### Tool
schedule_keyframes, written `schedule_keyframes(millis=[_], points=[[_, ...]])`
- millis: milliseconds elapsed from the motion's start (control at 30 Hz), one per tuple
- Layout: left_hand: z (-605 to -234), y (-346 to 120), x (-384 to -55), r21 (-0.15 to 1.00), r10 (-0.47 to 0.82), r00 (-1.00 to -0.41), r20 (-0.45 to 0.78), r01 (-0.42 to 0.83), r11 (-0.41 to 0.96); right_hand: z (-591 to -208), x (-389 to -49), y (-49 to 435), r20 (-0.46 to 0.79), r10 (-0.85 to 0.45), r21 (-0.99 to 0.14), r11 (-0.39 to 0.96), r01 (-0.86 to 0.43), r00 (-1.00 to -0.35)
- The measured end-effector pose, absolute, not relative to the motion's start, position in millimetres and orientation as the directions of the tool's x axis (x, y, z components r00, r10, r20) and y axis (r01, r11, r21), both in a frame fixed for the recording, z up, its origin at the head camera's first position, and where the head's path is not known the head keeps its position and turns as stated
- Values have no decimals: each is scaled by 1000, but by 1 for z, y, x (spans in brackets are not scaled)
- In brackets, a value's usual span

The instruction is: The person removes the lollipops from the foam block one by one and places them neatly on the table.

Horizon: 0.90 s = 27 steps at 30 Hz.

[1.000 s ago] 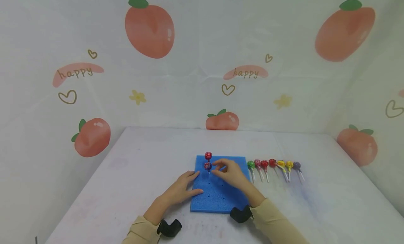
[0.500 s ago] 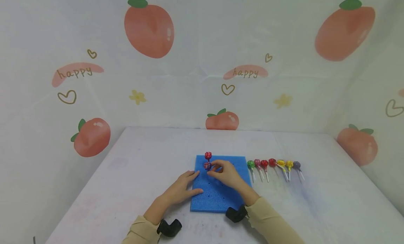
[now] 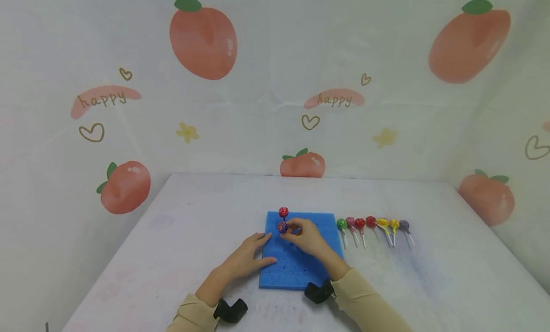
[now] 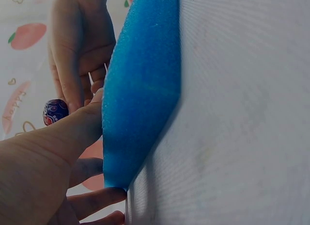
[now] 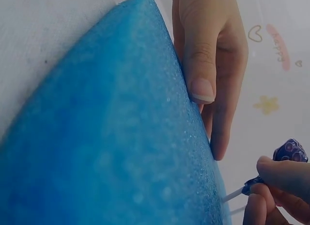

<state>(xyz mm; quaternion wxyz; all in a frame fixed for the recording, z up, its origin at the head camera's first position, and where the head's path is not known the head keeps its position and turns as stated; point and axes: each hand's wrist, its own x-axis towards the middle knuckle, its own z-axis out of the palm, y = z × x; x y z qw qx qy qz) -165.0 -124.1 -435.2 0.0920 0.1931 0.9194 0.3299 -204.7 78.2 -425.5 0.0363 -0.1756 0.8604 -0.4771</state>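
A blue foam board (image 3: 296,270) with small holes lies on the table. My left hand (image 3: 245,257) rests on its left edge, fingers extended and thumb spread apart. My right hand (image 3: 306,236) pinches a lollipop (image 3: 281,227) in a purple-and-red wrapper just below its candy head. In the right wrist view, the white stick (image 5: 232,195) of this lollipop runs down to the foam surface; the thumb (image 5: 286,172) presses on the wrapper's neck. Right behind it a red lollipop (image 3: 283,211) stands upright in the board.
To the right of the board several lollipops lie in a row, from a green lollipop (image 3: 342,223) to a purple lollipop (image 3: 404,225). The white table (image 3: 172,255) ends at a printed cloth backdrop (image 3: 258,84). Black wrist mounts (image 3: 232,311) sit at both sleeves.
My right hand has moved slightly left; its thumb and fingers, earlier apart beside the purple-and-red lollipop, now pinch it. My left hand has stayed in place.
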Motion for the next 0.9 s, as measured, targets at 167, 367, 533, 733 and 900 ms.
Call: schedule_keyframes(millis=[167,367,533,733,900], points=[[-436,-124,-165,641,419,-907,-45,296,708,-426,-205,77,99,-326,-842,476,-254,-940],[-435,-124,-164,644,419,-907,-51,291,707,-426,-204,77,115,-315,-834,485,-264,-942],[-433,-123,-164,645,415,-909,-51,287,708,-420,-200,77,126,-318,-834,479,-274,-940],[-433,-123,-164,639,410,-910,-52,285,714,-408,-197,79,145,-315,-849,448,-282,-938],[-433,-123,-164,634,406,-912,-59,280,721,-404,-198,83,146,-313,-847,450,-282,-939]])
